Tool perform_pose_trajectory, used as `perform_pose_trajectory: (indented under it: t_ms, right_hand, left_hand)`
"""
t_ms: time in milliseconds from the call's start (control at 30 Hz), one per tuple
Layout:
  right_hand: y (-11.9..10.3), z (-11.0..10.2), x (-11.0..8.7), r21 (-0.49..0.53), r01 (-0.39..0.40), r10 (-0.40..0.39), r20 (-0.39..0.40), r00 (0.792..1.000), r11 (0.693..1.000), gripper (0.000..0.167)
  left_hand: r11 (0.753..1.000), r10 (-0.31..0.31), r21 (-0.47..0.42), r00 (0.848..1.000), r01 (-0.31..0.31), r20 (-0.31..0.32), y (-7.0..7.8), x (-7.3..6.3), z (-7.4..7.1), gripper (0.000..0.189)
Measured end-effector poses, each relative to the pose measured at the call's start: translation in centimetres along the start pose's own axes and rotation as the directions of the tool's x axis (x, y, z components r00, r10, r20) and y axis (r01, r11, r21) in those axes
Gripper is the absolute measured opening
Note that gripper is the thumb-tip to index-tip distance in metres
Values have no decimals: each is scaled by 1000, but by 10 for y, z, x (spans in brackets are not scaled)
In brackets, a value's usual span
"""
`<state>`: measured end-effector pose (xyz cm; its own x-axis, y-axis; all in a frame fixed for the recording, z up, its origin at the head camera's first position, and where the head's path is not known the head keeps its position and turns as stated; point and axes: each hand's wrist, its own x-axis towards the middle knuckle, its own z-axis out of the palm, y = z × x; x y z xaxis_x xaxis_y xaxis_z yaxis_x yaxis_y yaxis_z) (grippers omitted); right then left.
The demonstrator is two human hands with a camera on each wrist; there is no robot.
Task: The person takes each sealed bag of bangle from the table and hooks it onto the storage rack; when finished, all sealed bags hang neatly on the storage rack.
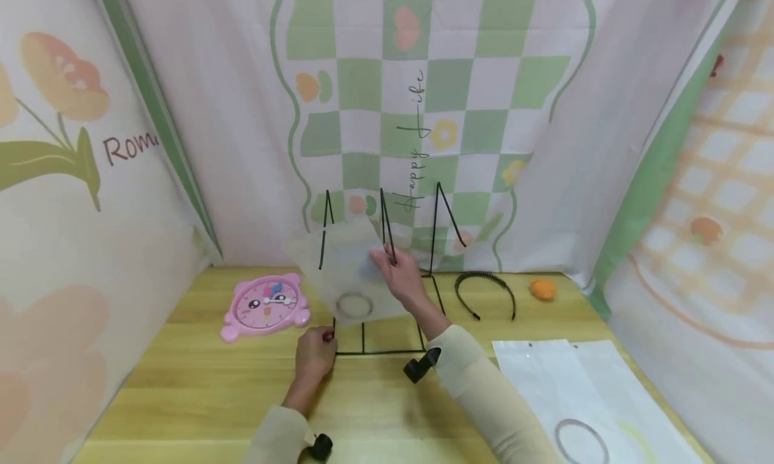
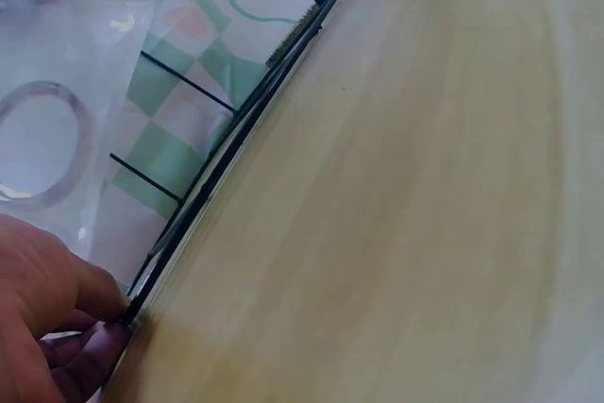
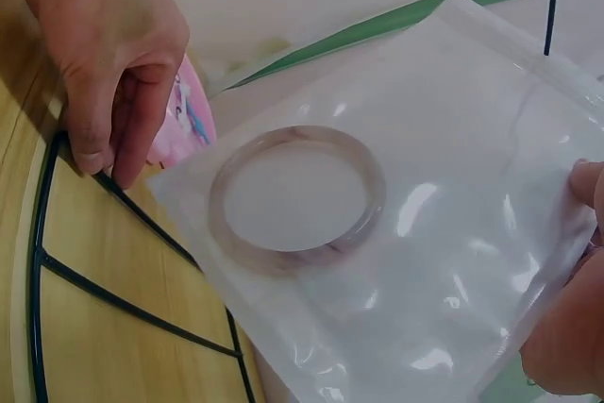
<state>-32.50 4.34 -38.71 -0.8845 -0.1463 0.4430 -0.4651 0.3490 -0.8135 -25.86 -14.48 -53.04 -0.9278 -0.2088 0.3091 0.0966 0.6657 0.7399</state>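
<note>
My right hand [image 1: 402, 276] pinches a frosted, see-through plastic bag [image 3: 453, 195] by its edge and holds it tilted above a black wire rack [image 1: 387, 352]. Inside the bag lies a pale, translucent bangle [image 3: 374, 195] with faint brownish marks, near the lower corner. The rack has a flat wire base on the table and several tall, pointed wire uprights. One upright overlaps the bag in the head view. At the base's near left corner, my left hand [image 1: 316, 353] grips the black wire between thumb and fingers, as the right wrist view shows.
Left of the rack lies a pink clock [image 1: 266, 307] with a cartoon face. To the right are a black headband [image 1: 484, 274] and a small orange object [image 1: 543, 289]. White bags [image 1: 532, 377] lie at the front right, with ring shapes in them. A patterned curtain [image 1: 357, 41] hangs behind.
</note>
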Motion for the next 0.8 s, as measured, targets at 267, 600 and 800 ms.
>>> perform_pose_trajectory:
  t_ms: [267, 600, 800]
  right_hand:
    - [10, 13, 12, 112, -58, 65, -55, 996, 992, 31]
    - [14, 36, 31, 243, -191, 205, -34, 978, 951, 41]
    - [19, 47, 44, 346, -191, 210, -19, 978, 919, 33]
  left_hand:
    - [1000, -2, 6, 1000, 2, 12, 1, 0, 3, 22]
    - [999, -34, 12, 999, 34, 17, 1, 2, -2, 24]
    - [998, -58, 0, 998, 58, 30, 2, 1, 0, 25]
